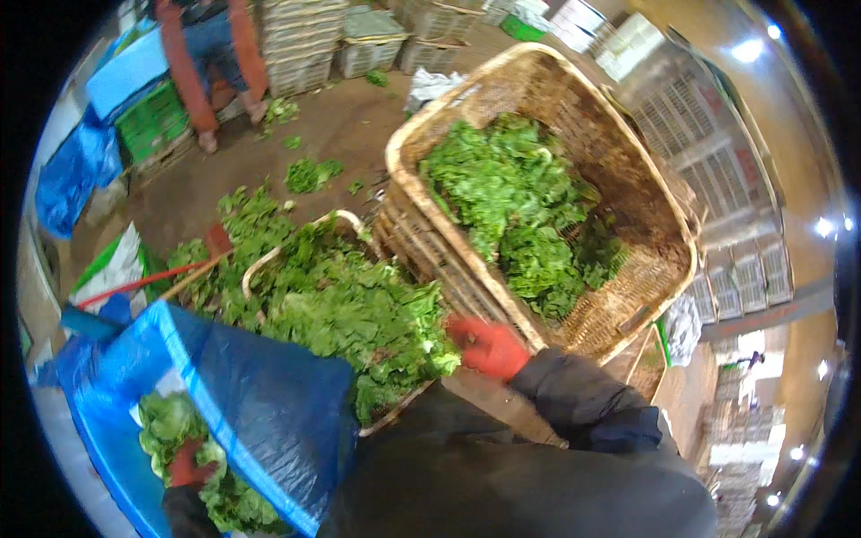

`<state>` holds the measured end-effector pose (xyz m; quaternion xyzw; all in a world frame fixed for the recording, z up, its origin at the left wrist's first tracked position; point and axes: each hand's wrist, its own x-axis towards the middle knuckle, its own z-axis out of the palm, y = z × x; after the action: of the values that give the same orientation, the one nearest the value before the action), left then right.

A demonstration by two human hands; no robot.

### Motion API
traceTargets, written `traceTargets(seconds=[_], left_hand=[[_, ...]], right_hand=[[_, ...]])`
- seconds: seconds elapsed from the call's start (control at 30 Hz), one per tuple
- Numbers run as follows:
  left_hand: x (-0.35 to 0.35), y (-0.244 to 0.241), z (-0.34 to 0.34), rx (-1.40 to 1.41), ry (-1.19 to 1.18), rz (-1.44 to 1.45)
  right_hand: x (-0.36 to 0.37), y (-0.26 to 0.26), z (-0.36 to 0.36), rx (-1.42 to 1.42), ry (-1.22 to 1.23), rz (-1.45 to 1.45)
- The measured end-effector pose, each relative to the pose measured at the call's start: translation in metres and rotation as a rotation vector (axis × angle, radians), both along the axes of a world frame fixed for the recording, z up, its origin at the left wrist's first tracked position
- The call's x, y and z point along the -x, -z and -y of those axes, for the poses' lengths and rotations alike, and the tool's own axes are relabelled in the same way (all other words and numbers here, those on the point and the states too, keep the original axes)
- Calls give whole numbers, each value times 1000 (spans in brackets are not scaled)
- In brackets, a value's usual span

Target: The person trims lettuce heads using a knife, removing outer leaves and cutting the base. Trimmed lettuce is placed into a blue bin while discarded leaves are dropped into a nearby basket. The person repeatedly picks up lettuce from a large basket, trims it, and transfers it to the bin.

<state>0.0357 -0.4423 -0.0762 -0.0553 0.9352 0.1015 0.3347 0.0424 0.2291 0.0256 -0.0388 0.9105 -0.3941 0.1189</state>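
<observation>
My right hand [490, 350], in a red glove, is blurred beside the pale end of a green lettuce leaf [430, 319] over a heap of loose leaves; whether it grips anything cannot be told. At the lower left, my left hand [190, 463], also gloved in red, reaches into a blue plastic-lined container [101, 430] among lettuce heads [168, 420]. Its fingers are partly hidden, and a grip cannot be made out. A dirty plastic crate [632, 323] with lettuce [511, 195] in it stands tilted in view at the upper right.
Loose leaves [306, 176] lie on the brown floor [262, 161]. A red-handled tool [141, 281] is by the blue container. Another person [212, 54] is at the upper left, near a green crate [153, 121]. Stacked crates [303, 47] stand behind.
</observation>
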Motion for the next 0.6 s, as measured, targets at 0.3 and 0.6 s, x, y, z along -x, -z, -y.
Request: traceTargets(seconds=[0.3,0.6], left_hand=[[63,-92,-299,-866,-248,-584],[51,-84,-589,-1908,-505,672]], right_hand=[[21,132,-238,-238,971,129],[-10,-46,-164,-118,140,-150]])
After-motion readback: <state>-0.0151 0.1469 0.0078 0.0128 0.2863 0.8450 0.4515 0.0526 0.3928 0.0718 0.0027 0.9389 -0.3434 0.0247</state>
